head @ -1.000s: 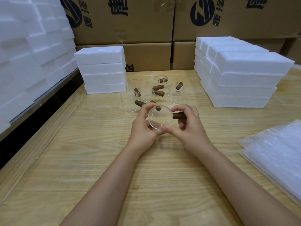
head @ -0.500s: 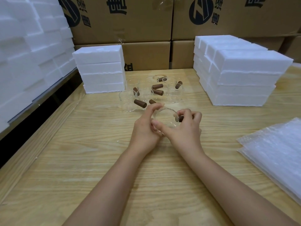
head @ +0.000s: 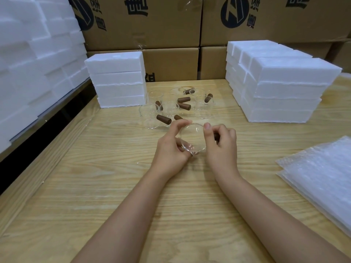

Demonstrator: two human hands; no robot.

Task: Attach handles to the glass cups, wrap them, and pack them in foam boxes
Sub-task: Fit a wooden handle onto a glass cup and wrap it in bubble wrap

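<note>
Since a second ago the right hand (head: pixel 222 147) has rolled over the brown handle (head: pixel 216 137), so only a dark sliver of it shows between thumb and curled fingers, where most of it showed before.

At the far left stands a stepped wall of white foam blocks (head: pixel 28 63), grainy and chalky. Next to it on the pale wood-grain table (head: pixel 114 186) sits a stack of four flat foam boxes (head: pixel 117 80) with rough seams. Just right of that stack is a cluster of clear round glass cups (head: pixel 168 109), several with short brown cylindrical handles (head: pixel 163 119) jutting out sideways.

In front of the cluster, both hands hold one glass cup (head: pixel 192 137) above the table, tilted with its round mouth toward the camera. The left hand (head: pixel 171 147) pinches its left wall, forefinger arched over the rim and thumb low on the wall. The right thumb presses the right rim; the other fingers wrap the handle.

Further right rise taller stacks of foam boxes (head: pixel 281 88), then a pile of clear bubble-wrap sheets (head: pixel 322 175) at the table's edge. Printed cardboard cartons (head: pixel 152 25) line the back.
</note>
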